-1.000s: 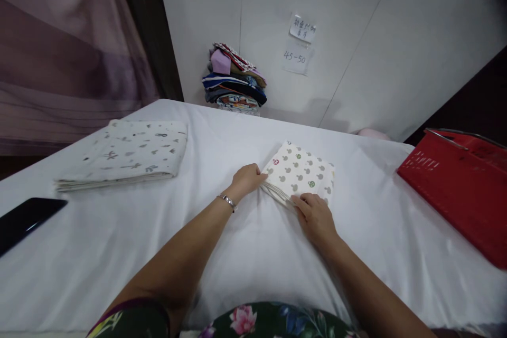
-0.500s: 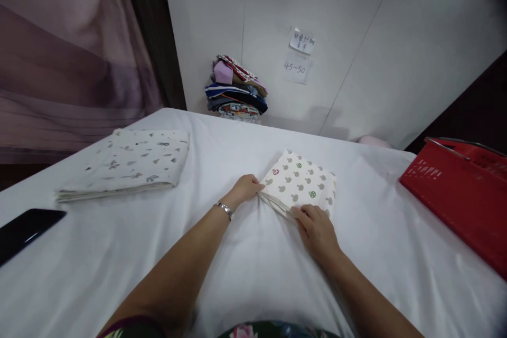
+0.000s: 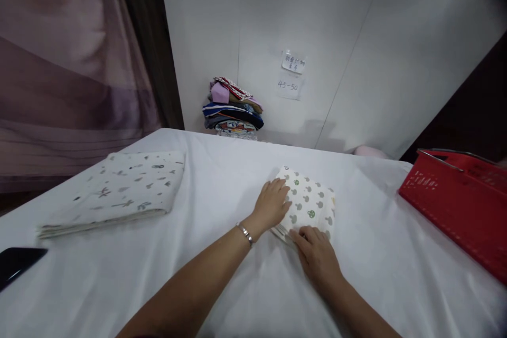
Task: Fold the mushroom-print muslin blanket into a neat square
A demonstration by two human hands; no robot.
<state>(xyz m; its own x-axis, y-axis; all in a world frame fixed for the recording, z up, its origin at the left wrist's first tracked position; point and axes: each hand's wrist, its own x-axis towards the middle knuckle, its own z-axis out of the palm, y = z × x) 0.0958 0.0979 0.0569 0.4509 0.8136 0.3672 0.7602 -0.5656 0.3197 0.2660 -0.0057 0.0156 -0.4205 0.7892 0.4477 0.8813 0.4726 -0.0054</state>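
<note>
A small folded white cloth [image 3: 312,203] with grey and green prints lies on the white sheet [image 3: 222,179] in the middle. My left hand [image 3: 272,203] lies flat on its left part, fingers stretched out over the fabric; a bracelet sits on that wrist. My right hand [image 3: 315,251] rests at the cloth's near edge, fingertips curled onto the folded layers there.
A larger folded patterned cloth [image 3: 119,190] lies at the left. A black phone [image 3: 16,264] sits at the far left edge. A red basket [image 3: 455,200] stands at the right. A pile of folded clothes [image 3: 233,108] stands against the back wall under paper notes [image 3: 291,74].
My left hand has moved from the cloth's left corner up onto its top and now lies flat there. My right hand stays at the near edge. The camera has tilted up.
</note>
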